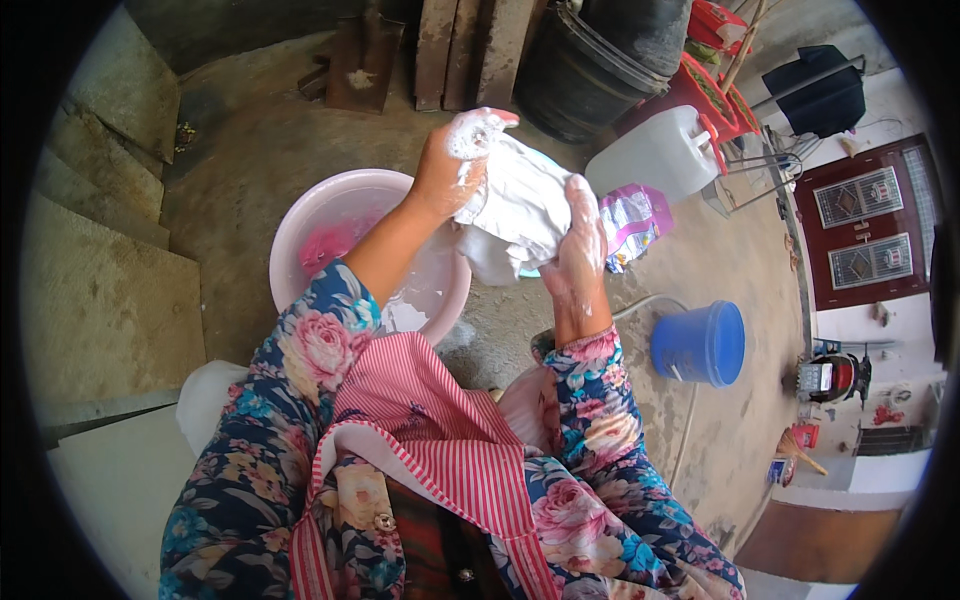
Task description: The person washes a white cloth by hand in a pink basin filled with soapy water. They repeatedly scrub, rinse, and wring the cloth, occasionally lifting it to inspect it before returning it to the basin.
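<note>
A wet white cloth (pixel 521 199) is stretched between my two hands, up off the floor. My left hand (pixel 461 161), with thick soap suds on its thumb side, grips the cloth's left edge. The right edge is held by my right hand (pixel 579 247), thumb on top and suds along the skin. Below and to the left stands a pale pink basin (pixel 341 180) of cloudy water, with a bright pink item (pixel 326 247) in it. Behind the cloth, a bit of a light-blue rim (pixel 529 273) shows; the rest is hidden.
A purple packet (pixel 634 221) lies right of my right hand, near a white jerrycan (pixel 652 154). Farther right stands a blue bucket (pixel 697 345) with a hose (pixel 649 300) nearby. A black barrel (pixel 592 71) and upright boards (pixel 465 56) stand beyond; stone slabs (pixel 112 292) line the left.
</note>
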### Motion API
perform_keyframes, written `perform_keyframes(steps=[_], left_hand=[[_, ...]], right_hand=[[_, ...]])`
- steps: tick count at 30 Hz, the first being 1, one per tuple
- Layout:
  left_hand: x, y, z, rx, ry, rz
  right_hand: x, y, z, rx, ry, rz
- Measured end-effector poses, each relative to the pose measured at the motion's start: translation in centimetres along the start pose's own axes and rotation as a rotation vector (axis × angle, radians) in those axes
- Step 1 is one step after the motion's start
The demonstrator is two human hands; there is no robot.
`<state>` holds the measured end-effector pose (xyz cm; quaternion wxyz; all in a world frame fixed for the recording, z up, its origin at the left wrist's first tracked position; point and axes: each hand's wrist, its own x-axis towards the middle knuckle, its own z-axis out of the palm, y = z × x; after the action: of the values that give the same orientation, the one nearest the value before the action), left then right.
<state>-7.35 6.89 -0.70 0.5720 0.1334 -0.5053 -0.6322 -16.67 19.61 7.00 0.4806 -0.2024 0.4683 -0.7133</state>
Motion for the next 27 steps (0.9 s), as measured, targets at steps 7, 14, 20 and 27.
perform_keyframes(steps=[7,14,20,27], left_hand=[[0.2,3.4,0.8,-0.032,-0.119,0.015],[0.9,4.9,-0.3,0.105,-0.277,-0.004],[1.6,6.5,-1.4,0.102,-0.305,-0.155],[2.4,6.0,-3.1,0.205,-0.231,-0.062]], right_hand=[[0.6,-0.8,-0.8,0.124,-0.002,-0.065],[1.6,-1.3,-1.9,0.155,-0.082,-0.030],[2.2,-2.6,-3.0,0.172,-0.102,-0.034],[2.9,-2.8,-3.8,-0.071,0.025,-0.151]])
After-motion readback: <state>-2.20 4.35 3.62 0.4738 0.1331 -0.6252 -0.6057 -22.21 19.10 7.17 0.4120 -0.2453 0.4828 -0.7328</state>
